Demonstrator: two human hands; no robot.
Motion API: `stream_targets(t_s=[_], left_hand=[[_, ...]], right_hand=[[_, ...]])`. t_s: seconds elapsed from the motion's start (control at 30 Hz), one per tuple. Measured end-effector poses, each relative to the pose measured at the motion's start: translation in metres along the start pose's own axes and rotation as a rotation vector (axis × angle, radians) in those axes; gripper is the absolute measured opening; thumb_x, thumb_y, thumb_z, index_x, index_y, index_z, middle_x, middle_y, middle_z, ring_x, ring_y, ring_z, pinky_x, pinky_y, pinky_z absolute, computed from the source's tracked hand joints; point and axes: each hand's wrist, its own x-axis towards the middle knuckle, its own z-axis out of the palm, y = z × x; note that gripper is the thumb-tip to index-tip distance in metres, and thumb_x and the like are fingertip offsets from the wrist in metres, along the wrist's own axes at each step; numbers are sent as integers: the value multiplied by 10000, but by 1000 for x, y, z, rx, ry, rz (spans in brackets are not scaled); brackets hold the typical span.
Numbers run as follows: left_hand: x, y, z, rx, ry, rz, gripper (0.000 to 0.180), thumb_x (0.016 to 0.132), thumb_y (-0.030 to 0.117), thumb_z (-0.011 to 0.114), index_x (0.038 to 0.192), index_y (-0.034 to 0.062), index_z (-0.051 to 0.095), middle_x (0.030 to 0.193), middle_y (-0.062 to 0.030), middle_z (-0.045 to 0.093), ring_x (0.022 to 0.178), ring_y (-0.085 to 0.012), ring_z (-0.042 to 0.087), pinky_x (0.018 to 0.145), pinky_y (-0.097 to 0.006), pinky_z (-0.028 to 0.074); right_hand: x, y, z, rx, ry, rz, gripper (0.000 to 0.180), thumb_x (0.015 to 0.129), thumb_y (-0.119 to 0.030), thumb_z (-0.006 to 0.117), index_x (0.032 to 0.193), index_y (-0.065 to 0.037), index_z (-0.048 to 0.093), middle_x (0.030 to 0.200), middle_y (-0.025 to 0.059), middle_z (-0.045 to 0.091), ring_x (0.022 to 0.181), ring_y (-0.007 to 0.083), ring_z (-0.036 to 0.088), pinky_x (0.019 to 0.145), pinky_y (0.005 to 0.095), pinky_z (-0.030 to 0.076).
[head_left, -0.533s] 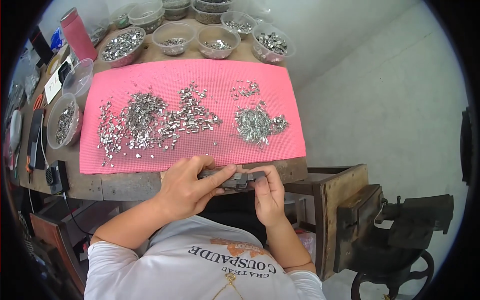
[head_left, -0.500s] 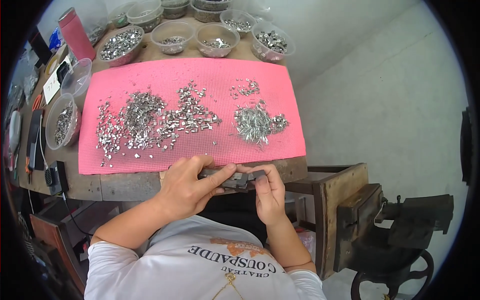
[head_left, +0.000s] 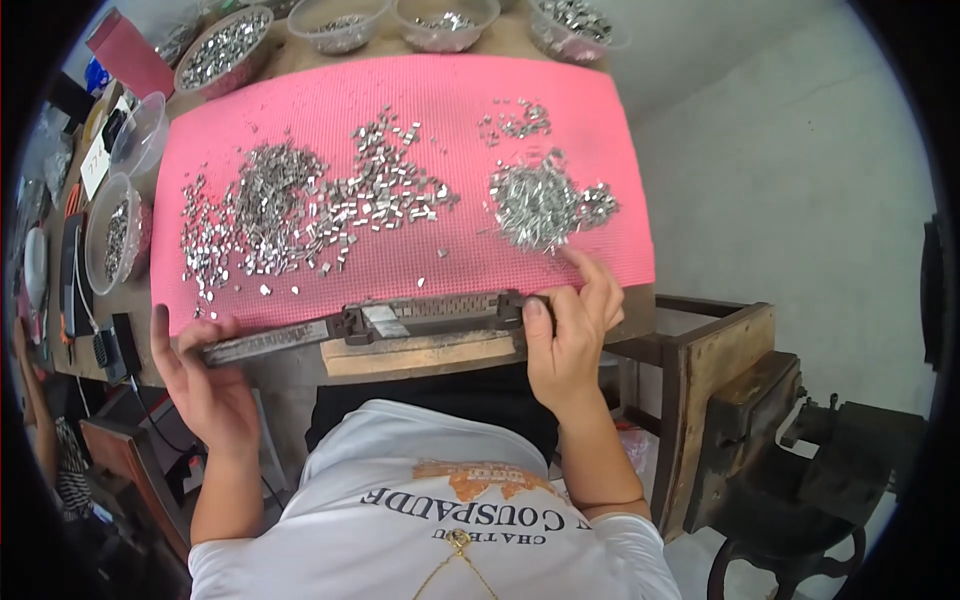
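Observation:
A long, dark metal clamp-like jig (head_left: 440, 309) with a toothed bar and a pale flat strip (head_left: 384, 321) across it lies along the table's front edge. My left hand (head_left: 215, 385) grips the end of its left arm between thumb and fingers. My right hand (head_left: 572, 335) is at the other end, thumb against the dark end block. Its fingers are apart, with the index stretched towards a pile of thin silvery pins (head_left: 535, 205). Small silvery metal pieces (head_left: 275, 205) lie heaped and scattered on the pink mat (head_left: 440, 90). Below the jig is a light wooden block (head_left: 425, 353).
Clear tubs of metal pieces (head_left: 445, 35) line the table's back edge. Another tub (head_left: 118, 240) and a clear lid (head_left: 140, 135) stand at the left, near a pink bottle (head_left: 130, 55). A dark machine with a handwheel (head_left: 800, 480) stands at the right.
Both hands were together on the compact jig; now it stretches out lengthwise. My left hand has moved left, my right hand right and forward. The view has shifted, placing the mat higher.

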Motion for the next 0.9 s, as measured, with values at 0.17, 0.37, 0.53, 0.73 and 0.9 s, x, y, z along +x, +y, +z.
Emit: stream_targets(t_s=[0.17,0.37,0.53,0.73,0.9], left_hand=[[0,-16,-20,314,132,122,582,1033,30,573,1539,-36,291,1139,-126,690,1221,-250,594,1153,-408,367],[6,-8,63,577,-389,6,664,871,17,768,1468,-15,480,1071,-124,770,1101,-216,651,1047,-372,443],[25,-8,116,796,-683,404,690,746,13,830,1401,17,614,978,-50,766,864,-244,674,856,-375,480],[31,-17,117,713,-765,606,547,770,25,799,1310,56,715,918,-46,730,743,-201,668,727,-341,510],[37,-17,119,741,-787,883,503,796,65,785,1295,51,718,947,-88,739,747,-182,673,695,-334,526]], right_hand=[[2,0,-6,-84,-17,-55,221,937,-240,662,899,-23,638,1454,193,528,1355,406,410,1108,533,213],[-1,5,-7,-123,-45,-28,222,915,-265,710,899,-48,664,1426,174,550,1348,389,429,1101,528,213],[-5,3,-8,-37,95,17,232,812,-175,810,1011,-87,729,1279,95,655,1228,306,564,1060,458,279],[6,-13,-2,186,-82,-146,375,775,-172,819,1144,-131,760,1194,33,704,1196,291,589,1039,431,304],[6,-13,7,101,-27,-173,319,769,-172,843,1085,-162,801,1136,-10,746,1160,270,606,1014,402,321]])
